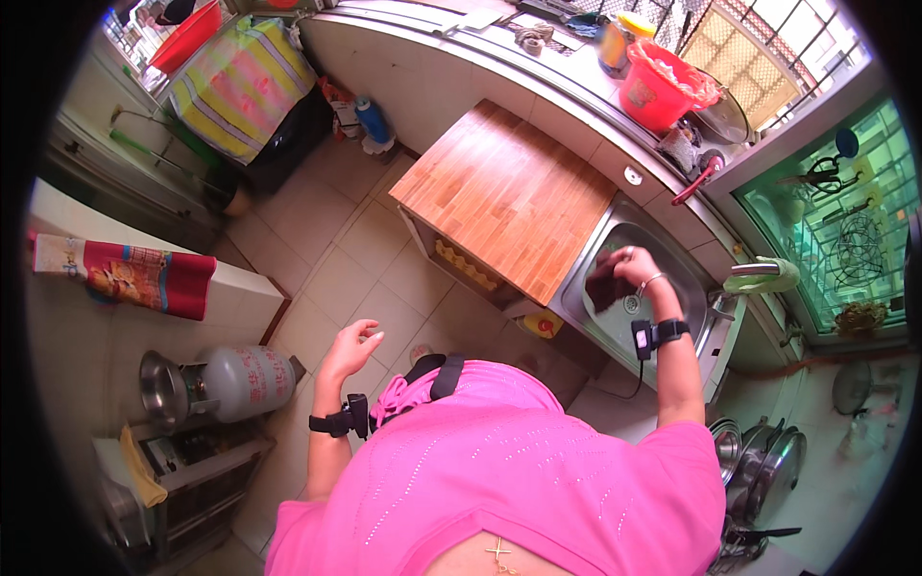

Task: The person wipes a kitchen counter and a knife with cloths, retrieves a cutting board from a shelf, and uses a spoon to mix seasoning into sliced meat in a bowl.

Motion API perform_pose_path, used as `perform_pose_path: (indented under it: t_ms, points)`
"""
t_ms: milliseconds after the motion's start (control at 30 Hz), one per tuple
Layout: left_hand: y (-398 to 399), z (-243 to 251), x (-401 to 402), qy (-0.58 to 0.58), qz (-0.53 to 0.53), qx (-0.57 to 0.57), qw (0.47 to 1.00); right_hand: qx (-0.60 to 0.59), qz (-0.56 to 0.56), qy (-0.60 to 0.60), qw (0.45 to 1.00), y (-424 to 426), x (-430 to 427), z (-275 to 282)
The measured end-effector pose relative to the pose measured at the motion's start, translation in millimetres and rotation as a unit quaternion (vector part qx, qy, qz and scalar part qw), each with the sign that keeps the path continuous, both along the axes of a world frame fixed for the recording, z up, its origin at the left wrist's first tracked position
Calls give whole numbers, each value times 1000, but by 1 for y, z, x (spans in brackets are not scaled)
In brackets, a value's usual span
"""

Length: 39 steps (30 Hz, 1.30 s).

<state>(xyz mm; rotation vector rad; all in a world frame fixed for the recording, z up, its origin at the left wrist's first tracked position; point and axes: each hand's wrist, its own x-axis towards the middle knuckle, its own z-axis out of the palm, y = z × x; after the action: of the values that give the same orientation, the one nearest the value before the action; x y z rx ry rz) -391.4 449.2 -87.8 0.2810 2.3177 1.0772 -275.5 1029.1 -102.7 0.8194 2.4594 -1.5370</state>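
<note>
Over the stainless steel sink [677,288], my right hand [635,268] grips a dark brown cloth [605,282] that hangs down into the basin. The drain [632,305] shows just beside the cloth. My left hand [355,347] is held out above the tiled floor, fingers slightly curled and apart, with nothing in it. To the left of the sink lies a wooden countertop [504,201] on a cabinet. A faucet [720,306] stands at the sink's right edge, near a light green cloth [774,277].
A red bucket [659,86] and a pot lid [727,111] stand on the window ledge. A gas cylinder [248,381] is at the left, below a hanging red towel [184,284]. Several metal pans [771,468] stand at the lower right. A blue bottle [371,119] is near the far wall.
</note>
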Motion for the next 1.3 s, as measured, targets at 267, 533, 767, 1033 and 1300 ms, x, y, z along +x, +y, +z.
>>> perform_pose_path:
  t_ms: [267, 533, 767, 1033, 1300]
  points:
    - [-102, 8, -53, 15, 35, -35, 999, -116, -191, 163, 961, -53, -135, 73]
    - [-138, 4, -78, -27, 118, -21, 992, 55, -166, -68, 982, -30, -246, 68]
    - [-134, 3, -99, -33, 134, -63, 988, 80, -103, -34, 991, 29, -345, 82]
    - [-81, 33, -156, 24, 167, -81, 982, 242, -80, -35, 966, 74, -482, 98]
    - [-86, 27, -156, -49, 210, -128, 968, 426, -108, 24, 898, 108, -598, 43]
